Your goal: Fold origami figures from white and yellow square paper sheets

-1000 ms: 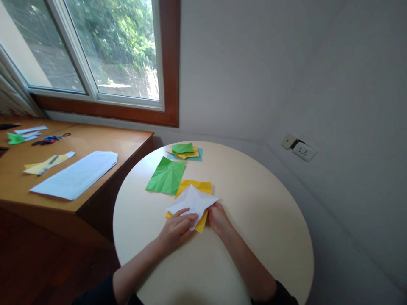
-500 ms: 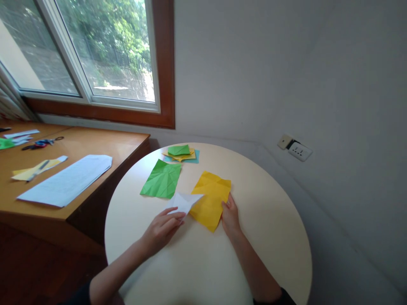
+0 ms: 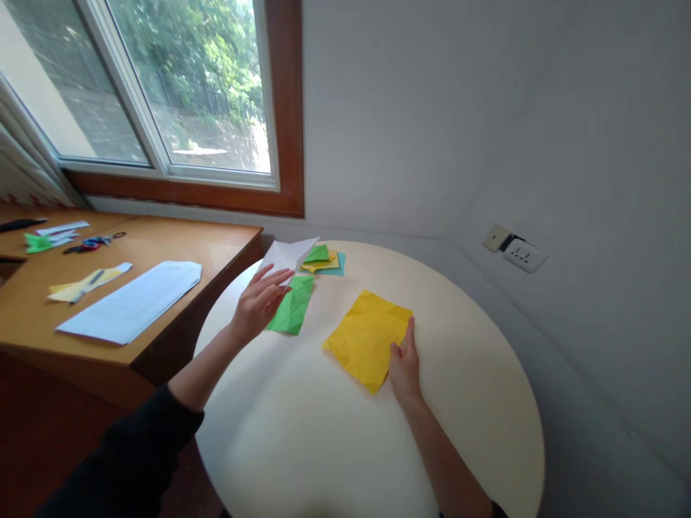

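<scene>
My left hand (image 3: 263,301) is closed on a folded white sheet of paper (image 3: 286,257), raised above the far left part of the round table (image 3: 324,446). Beneath it lies a creased green sheet of paper (image 3: 294,308), partly covered by the hand and the white paper. At the right, my right hand (image 3: 404,367) pinches the right edge of a creased yellow sheet of paper (image 3: 370,338), thumb on top. The fingers under that sheet are hidden. A small pile of folded green, yellow and blue papers (image 3: 327,262) sits at the table's far edge, partly behind the white paper.
To the left stands a wooden desk (image 3: 156,241) bearing a large white paper stack (image 3: 134,302), a pen (image 3: 87,285) on yellowish paper, and scissors (image 3: 97,243). A wall with a socket (image 3: 525,255) rises behind the table at the right, a window at the left.
My left hand has carried the white paper away from the yellow sheet, up and left over the green one. My right hand still holds the yellow sheet, now turned slightly and fully uncovered.
</scene>
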A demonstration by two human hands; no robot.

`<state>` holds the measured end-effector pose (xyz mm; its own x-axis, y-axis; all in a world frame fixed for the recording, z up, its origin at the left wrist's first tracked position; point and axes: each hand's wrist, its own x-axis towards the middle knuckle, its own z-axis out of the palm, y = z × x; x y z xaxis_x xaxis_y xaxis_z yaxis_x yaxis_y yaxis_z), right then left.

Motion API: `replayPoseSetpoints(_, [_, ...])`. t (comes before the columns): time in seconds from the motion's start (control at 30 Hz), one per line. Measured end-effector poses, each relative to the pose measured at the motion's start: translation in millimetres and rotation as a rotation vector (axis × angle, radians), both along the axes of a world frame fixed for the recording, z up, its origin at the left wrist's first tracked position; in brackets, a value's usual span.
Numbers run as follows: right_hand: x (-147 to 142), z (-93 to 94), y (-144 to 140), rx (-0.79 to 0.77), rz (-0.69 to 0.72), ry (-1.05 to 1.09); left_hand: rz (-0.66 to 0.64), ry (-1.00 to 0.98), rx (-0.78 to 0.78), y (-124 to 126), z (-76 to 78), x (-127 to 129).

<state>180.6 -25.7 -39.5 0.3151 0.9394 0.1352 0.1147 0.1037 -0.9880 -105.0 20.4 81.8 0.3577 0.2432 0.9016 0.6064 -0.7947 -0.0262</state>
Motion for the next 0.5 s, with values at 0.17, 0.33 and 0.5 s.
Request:
replayPoseSetpoints(0.17, [-2,5.2,-3,0.029,-0.110,-0.139,0.017,0.365,-0.224,34,-45.1,-7])
replayPoseSetpoints(0.33, [-2,1.3,-1,0.000,-0.121,-0.106,0.092,0.522,-0.408,40,-66.0,-14])
replayPoseSetpoints(0.5, [0,-4.6,3,-0.027,-0.142,-0.061,0.155,0.636,-0.618,32,-64.1,-23])
